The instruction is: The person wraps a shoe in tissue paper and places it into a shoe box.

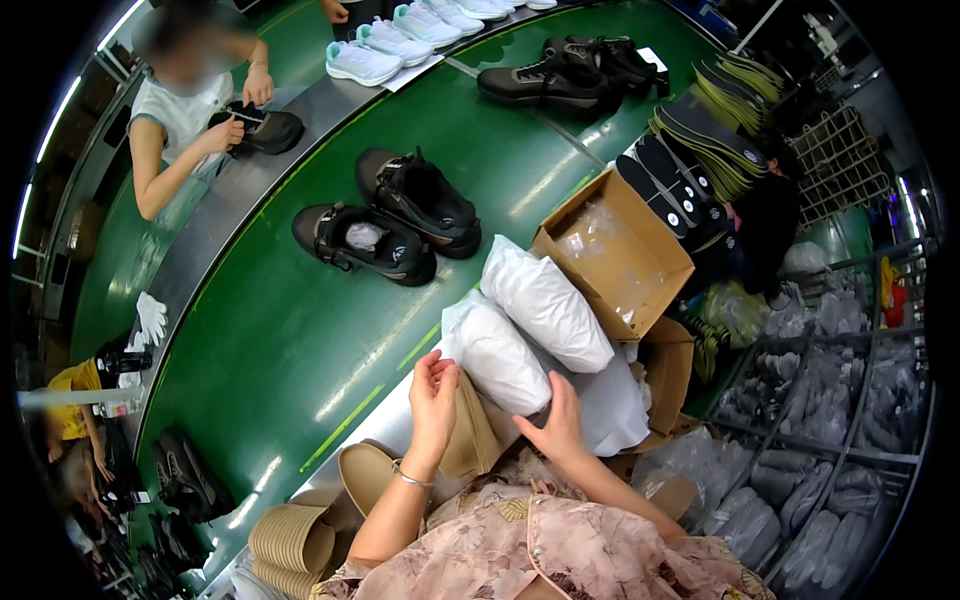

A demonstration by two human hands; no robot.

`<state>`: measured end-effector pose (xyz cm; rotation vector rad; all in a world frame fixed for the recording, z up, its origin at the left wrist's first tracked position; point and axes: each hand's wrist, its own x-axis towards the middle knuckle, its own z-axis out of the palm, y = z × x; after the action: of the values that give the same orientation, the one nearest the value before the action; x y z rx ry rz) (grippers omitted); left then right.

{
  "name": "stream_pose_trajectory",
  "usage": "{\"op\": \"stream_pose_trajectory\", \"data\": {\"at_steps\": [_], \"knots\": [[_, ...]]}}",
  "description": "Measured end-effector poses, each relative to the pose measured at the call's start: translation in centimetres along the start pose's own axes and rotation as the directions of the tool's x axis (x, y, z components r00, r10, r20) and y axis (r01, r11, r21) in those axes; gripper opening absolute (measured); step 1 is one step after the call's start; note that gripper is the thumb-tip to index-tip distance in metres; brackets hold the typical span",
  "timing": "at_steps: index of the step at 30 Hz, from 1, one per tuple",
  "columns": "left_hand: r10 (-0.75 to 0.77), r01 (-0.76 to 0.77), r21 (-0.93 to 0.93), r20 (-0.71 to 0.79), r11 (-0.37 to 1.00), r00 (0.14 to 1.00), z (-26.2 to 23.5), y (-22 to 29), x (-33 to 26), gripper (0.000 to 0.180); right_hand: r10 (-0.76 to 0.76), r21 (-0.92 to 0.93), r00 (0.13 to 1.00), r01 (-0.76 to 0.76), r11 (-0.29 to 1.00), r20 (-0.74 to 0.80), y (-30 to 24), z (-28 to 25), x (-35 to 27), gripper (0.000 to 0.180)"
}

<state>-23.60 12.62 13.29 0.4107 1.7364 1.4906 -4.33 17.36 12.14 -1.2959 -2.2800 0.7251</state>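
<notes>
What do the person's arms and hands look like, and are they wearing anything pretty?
The left hand and right hand are bare, with no gloves. A thin, shiny bracelet goes around the left wrist; none shows on the right. No sleeves cover the lower arms. The top is pale pink with a flowery, leafy pattern.

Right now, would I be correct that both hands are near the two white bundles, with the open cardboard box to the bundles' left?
Not quite: the head view shows the open cardboard box to the right of the two white bundles; the left hand and right hand are near them.
</notes>
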Motion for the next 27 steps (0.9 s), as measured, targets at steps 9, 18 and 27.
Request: {"op": "stream_pose_trajectory", "data": {"at_steps": [9,18,27], "knots": [[-0.003,0.004,-0.029,0.023,1.0,1.0,0.7,0.2,-0.4,0.033,-0.01,-0.067,0.984,-0.002,0.998,-0.177,6.0,-5.6,5.5,0.077],[-0.044,0.045,-0.036,0.025,0.998,0.999,-0.2,-0.7,-1.1,0.033,0.117,0.19,0.989,-0.1,0.977,-0.084,7.5,-2.5,5.4,0.071],[-0.042,0.043,-0.052,0.019,0.998,0.999,-0.9,-0.1,-1.2,0.033,0.033,0.116,0.973,-0.006,0.993,-0.23,5.2,-4.9,5.5,0.066]]}}
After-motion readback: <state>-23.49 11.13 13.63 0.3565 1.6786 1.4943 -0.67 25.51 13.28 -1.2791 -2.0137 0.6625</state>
